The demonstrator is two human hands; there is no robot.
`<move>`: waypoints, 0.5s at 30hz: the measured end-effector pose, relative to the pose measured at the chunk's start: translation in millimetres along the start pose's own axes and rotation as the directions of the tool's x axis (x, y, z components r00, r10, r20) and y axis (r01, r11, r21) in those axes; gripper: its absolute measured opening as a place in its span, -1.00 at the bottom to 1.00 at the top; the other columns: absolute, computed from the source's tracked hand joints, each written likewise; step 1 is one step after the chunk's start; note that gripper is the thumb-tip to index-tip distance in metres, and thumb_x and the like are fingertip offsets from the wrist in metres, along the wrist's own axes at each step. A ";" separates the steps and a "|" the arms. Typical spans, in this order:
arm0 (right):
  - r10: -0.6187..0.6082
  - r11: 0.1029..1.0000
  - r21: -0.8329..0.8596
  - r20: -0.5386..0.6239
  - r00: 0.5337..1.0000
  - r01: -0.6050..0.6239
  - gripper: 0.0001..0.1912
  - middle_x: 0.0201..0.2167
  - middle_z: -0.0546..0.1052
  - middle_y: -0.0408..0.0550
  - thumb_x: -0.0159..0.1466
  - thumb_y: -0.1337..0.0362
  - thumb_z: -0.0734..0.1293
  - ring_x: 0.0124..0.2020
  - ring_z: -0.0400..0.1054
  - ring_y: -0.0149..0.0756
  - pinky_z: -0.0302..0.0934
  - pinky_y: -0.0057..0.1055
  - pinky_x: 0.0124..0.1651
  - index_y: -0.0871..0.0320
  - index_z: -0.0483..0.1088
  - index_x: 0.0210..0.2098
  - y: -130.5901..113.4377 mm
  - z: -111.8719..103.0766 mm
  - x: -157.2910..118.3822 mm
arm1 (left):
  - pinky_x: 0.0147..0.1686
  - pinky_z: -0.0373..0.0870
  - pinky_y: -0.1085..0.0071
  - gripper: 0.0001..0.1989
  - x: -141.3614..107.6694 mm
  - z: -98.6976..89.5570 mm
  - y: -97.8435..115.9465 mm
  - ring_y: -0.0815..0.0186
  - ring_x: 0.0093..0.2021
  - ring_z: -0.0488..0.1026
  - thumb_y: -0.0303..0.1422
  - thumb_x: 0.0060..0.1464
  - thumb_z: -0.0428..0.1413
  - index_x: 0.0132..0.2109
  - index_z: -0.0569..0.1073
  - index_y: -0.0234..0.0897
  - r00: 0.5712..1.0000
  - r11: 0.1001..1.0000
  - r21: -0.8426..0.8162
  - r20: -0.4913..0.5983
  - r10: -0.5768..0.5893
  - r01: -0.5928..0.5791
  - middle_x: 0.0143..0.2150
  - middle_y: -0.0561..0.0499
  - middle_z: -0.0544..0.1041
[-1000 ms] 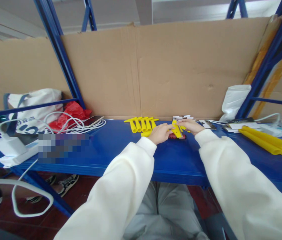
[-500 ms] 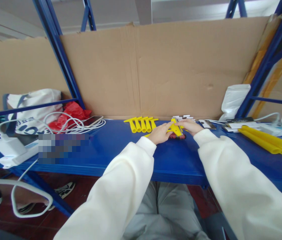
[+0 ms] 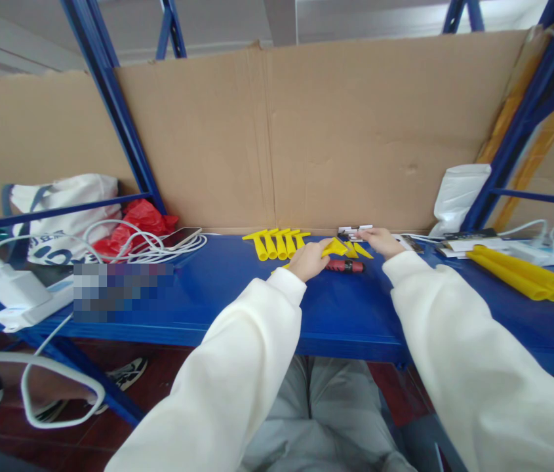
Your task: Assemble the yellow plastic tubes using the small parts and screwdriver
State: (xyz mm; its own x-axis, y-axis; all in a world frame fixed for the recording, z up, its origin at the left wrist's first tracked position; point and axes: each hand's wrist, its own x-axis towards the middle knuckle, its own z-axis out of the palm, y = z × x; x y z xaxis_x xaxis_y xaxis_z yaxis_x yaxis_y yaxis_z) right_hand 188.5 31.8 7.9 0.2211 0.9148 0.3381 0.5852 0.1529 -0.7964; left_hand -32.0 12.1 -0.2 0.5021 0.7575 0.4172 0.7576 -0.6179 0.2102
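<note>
My left hand (image 3: 309, 260) is closed round a yellow plastic piece (image 3: 336, 247), whose wider end sticks out to the right past the fingers. Just below it a red-and-black tool handle (image 3: 346, 265) lies on the blue shelf, its left part hidden by the hand. Two flat yellow pointed pieces (image 3: 362, 251) rest between my hands. My right hand (image 3: 381, 242) has its fingers pressed together at several small black-and-white items (image 3: 350, 232); what is between the fingertips is too small to make out. Left of my hands stands a row of yellow tubes with side arms (image 3: 277, 245).
Long yellow tubes (image 3: 520, 274) lie at the right, beside papers and a white power strip (image 3: 542, 254). White cables (image 3: 178, 250), a red plastic bag (image 3: 141, 226) and a cloth bag (image 3: 70, 216) are at the left. A cardboard panel (image 3: 355, 131) closes the back.
My right hand has left the yellow piece and moved back to the small black-and-white items. My left hand now holds the yellow piece alone, tilted, leaving the red-and-black handle more exposed.
</note>
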 end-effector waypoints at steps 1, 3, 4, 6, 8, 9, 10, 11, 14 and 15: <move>0.011 0.992 -0.125 -0.058 0.998 -0.018 -0.80 -0.33 0.61 0.04 0.15 0.18 0.35 -0.11 0.45 -0.05 0.27 -0.20 -0.02 0.15 0.55 -0.47 5.3 -6.3 1.8 | 0.07 0.41 0.22 -0.47 0.0 0.3 -0.8 0.10 0.10 0.49 -0.40 0.18 0.01 0.30 0.31 -0.19 1.000 1.000 -0.002 0.004 -0.005 0.005 0.12 -0.11 0.53; 0.035 0.926 -0.365 -0.180 0.983 -0.100 -0.84 -0.18 0.59 0.11 0.13 0.28 0.35 0.03 0.38 0.09 0.19 0.00 0.08 0.12 0.59 -0.37 15.2 -18.8 2.7 | 0.07 0.41 0.21 -0.47 0.0 0.6 -1.8 0.09 0.11 0.48 -0.41 0.17 0.01 0.30 0.32 -0.19 1.000 1.000 -0.008 0.012 -0.007 0.007 0.14 -0.10 0.53; 0.051 0.883 -0.448 -0.210 0.976 -0.143 -0.81 -0.11 0.57 0.14 0.12 0.33 0.34 0.09 0.33 0.14 0.14 0.09 0.12 0.09 0.60 -0.32 19.3 -24.2 2.0 | 0.07 0.41 0.21 -0.47 0.0 0.7 -2.0 0.08 0.11 0.48 -0.41 0.17 0.01 0.30 0.32 -0.19 1.000 1.000 -0.011 0.017 -0.004 0.004 0.14 -0.10 0.52; 0.102 0.811 -0.548 -0.215 0.971 -0.206 -0.76 -0.01 0.53 0.16 0.11 0.39 0.33 0.17 0.25 0.19 0.07 0.20 0.14 0.06 0.61 -0.29 24.9 -31.8 -0.6 | 0.07 0.41 0.21 -0.46 -0.1 0.6 -2.1 0.08 0.11 0.47 -0.41 0.17 0.01 0.30 0.31 -0.19 1.000 1.000 -0.012 0.023 0.001 0.000 0.15 -0.10 0.52; 0.151 0.766 -0.599 -0.184 0.971 -0.232 -0.76 0.02 0.51 0.17 0.12 0.39 0.34 0.19 0.21 0.21 0.05 0.24 0.14 0.05 0.62 -0.30 27.2 -34.7 -3.2 | 0.07 0.41 0.21 -0.46 -0.1 0.3 -2.0 0.08 0.12 0.47 -0.41 0.17 0.01 0.30 0.31 -0.19 1.000 1.000 -0.010 0.024 0.003 -0.003 0.15 -0.10 0.51; 0.169 0.750 -0.618 -0.169 0.971 -0.238 -0.77 0.03 0.50 0.18 0.13 0.38 0.34 0.20 0.19 0.22 0.04 0.25 0.14 0.05 0.62 -0.30 27.6 -34.7 -4.2 | 0.07 0.41 0.21 -0.46 -0.2 0.2 -1.9 0.08 0.12 0.47 -0.41 0.17 0.01 0.30 0.30 -0.19 1.000 1.000 -0.009 0.024 0.002 -0.002 0.15 -0.09 0.52; 0.182 0.735 -0.635 -0.156 0.971 -0.239 -0.77 0.04 0.49 0.19 0.14 0.38 0.34 0.21 0.18 0.22 0.03 0.26 0.15 0.05 0.62 -0.30 27.5 -34.1 -5.0 | 0.07 0.41 0.21 -0.46 -0.2 0.0 -1.8 0.09 0.12 0.47 -0.41 0.17 0.01 0.30 0.31 -0.19 1.000 1.000 -0.007 0.022 0.001 -0.001 0.15 -0.09 0.52; 0.187 0.721 -0.651 -0.146 0.971 -0.237 -0.77 0.05 0.48 0.20 0.15 0.37 0.33 0.21 0.17 0.22 0.02 0.26 0.16 0.06 0.62 -0.28 27.2 -33.1 -5.5 | 0.07 0.41 0.21 -0.46 -0.2 -0.2 -1.8 0.09 0.12 0.47 -0.41 0.17 0.01 0.30 0.31 -0.19 1.000 1.000 -0.006 0.021 0.000 0.000 0.15 -0.09 0.52; 0.203 0.688 -0.687 -0.130 0.970 -0.236 -0.74 0.05 0.47 0.21 0.18 0.39 0.31 0.23 0.16 0.19 -0.01 0.23 0.18 0.08 0.62 -0.23 25.9 -29.7 -6.4 | 0.07 0.42 0.20 -0.46 -0.4 -1.1 -1.3 0.08 0.11 0.47 -0.41 0.17 0.01 0.30 0.31 -0.19 1.000 1.000 -0.007 0.025 -0.006 0.006 0.15 -0.10 0.52; 0.203 0.681 -0.694 -0.125 0.971 -0.232 -0.74 0.05 0.48 0.20 0.18 0.40 0.31 0.23 0.16 0.18 -0.01 0.22 0.19 0.08 0.62 -0.22 25.3 -29.0 -6.7 | 0.07 0.42 0.20 -0.46 -0.5 -1.4 -1.0 0.08 0.11 0.48 -0.41 0.17 0.01 0.30 0.31 -0.19 1.000 1.000 -0.008 0.029 -0.007 0.007 0.15 -0.10 0.52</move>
State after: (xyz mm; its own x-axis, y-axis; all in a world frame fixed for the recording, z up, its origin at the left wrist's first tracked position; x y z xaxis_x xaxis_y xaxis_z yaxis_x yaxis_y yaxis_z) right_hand 224.4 18.7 0.0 0.4310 0.8727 0.2293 0.8892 -0.3674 -0.2728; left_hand -33.6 12.0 0.7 0.5086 0.7675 0.3901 0.7580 -0.6141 0.2199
